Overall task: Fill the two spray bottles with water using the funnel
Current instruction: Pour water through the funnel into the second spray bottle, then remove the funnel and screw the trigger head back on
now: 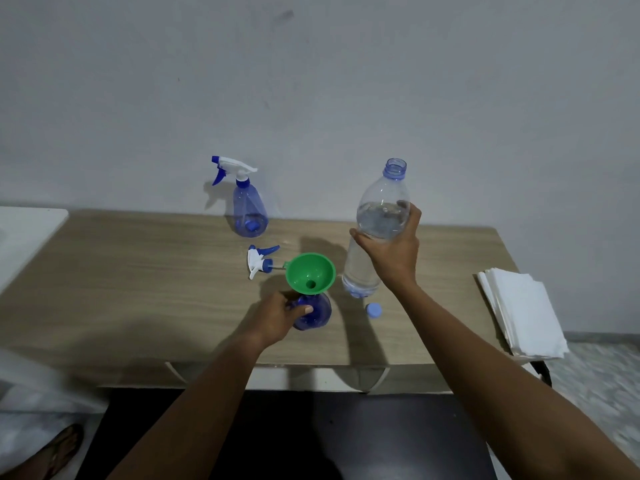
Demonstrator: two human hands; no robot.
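Wooden table point(138, 271) against a grey wall point(311, 81). Left hand point(277, 315) grips 1 spray bottle point(317, 315) under the green funnel point(310, 273) near the front edge. Right hand point(393, 251) grips the water bottle point(379, 216) beside it. Paper stack point(519, 310) at the right edge.

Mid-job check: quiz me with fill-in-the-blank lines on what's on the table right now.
1. The funnel in the near spray bottle is ___ in colour.
2. The right hand grips the water bottle, whose cap lies on the ___.
3. The loose spray head lies ___ the near and the far spray bottle.
Missing words: green; table; between.
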